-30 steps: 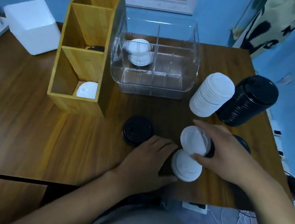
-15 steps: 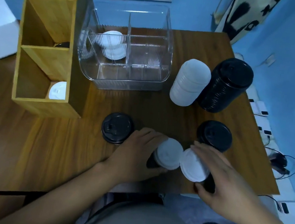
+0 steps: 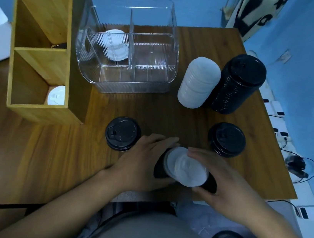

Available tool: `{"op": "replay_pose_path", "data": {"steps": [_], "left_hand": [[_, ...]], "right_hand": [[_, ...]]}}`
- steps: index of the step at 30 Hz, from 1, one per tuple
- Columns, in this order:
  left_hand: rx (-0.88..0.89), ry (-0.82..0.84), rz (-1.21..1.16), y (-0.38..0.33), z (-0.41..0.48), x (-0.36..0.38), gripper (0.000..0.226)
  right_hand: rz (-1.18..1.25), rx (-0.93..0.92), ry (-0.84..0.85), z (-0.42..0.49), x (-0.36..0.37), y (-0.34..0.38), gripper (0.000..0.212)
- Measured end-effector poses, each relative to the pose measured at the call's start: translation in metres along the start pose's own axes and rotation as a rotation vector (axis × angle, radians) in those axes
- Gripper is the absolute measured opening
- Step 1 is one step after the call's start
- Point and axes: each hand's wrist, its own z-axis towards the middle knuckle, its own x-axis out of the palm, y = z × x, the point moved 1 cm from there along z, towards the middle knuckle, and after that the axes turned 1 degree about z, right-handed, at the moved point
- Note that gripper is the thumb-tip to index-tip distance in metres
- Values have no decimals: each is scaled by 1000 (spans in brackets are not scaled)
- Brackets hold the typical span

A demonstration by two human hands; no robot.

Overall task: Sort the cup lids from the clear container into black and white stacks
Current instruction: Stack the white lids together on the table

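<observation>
Blue walls, a wooden desk, and right at its near edge I've got both hands on a small mixed clump: white lids sitting on black lids. Left hand cups the clump's left side, grip closed around it; right hand wraps the right side, fingers curled on the white ones. To do this well I'd pin the black ones down with the left and peel only the white off (slowly, they nest). Just beyond: two short black stacks. Further back stand the tall white stack and tall black stack, touching. Farthest, the clear container holds a few white lids in its left compartment.
</observation>
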Motion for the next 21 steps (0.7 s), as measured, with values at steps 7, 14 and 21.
{"op": "replay_pose_path", "data": {"steps": [7,14,21], "left_hand": [[27,33,66,-1,1,-2,106],[57,54,58,1,0,0,105],[59,51,16,6,0,3,106]], "right_hand": [[7,-83,83,23,9,8,68],[-48,-82,21,26,15,12,68],[-36,-17,7,21,25,6,74]]}}
